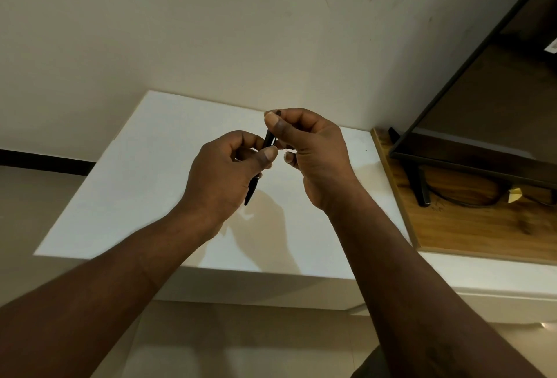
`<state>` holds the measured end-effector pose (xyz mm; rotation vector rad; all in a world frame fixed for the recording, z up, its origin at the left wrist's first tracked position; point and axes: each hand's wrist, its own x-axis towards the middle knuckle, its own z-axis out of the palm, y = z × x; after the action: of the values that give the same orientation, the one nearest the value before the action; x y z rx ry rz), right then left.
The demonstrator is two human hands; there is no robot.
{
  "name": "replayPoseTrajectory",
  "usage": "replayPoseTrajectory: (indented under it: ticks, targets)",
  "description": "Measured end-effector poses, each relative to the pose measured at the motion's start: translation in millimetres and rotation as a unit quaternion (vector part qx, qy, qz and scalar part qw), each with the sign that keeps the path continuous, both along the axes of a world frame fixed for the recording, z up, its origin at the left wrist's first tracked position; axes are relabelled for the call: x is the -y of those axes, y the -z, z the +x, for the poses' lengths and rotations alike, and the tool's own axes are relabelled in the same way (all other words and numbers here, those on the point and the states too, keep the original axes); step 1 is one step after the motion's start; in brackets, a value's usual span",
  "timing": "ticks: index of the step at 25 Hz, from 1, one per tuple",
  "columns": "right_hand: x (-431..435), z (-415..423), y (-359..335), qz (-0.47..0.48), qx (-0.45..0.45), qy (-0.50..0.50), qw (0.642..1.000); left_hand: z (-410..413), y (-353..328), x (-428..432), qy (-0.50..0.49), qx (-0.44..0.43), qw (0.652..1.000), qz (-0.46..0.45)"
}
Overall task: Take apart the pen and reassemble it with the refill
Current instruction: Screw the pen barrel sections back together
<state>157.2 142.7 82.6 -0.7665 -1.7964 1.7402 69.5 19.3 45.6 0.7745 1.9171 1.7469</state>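
A black pen (252,190) runs slantwise between both hands, above a white table (144,172). The left hand (226,172) grips its middle, and the right hand (310,154) pinches its upper end. It is slim and dark, with its tip pointing down. A cream wall (180,31) stands behind, and a dark screen (482,106) sits on a wooden shelf (467,227) to the right.

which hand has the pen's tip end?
The left hand: the pointed tip of the pen sticks out below it. The right hand pinches the upper end.
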Motion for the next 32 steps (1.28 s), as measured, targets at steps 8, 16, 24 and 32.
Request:
replayPoseTrajectory:
  ticks: [8, 16, 24, 32]
  targets:
    - [1.2, -0.2, -1.0, -0.069, -0.014, -0.007, 0.998, -0.3, -1.9, 0.1, 0.021, -0.001, 1.0, 0.009]
    - [2.3, 0.7, -2.8, -0.064, -0.02, -0.01, 0.998, 0.6, -1.0, -0.5, 0.037, 0.001, 0.999, 0.012]
    - [8.4, -2.1, -0.6, -0.062, -0.053, 0.011, 0.997, -1.5, -0.8, 0.1, 0.043, 0.006, 0.999, 0.016]
    - [5.6, -2.9, -0.3, -0.125, -0.108, 0.018, 0.986, -0.5, -0.5, 0.9, 0.07, 0.017, 0.997, 0.013]
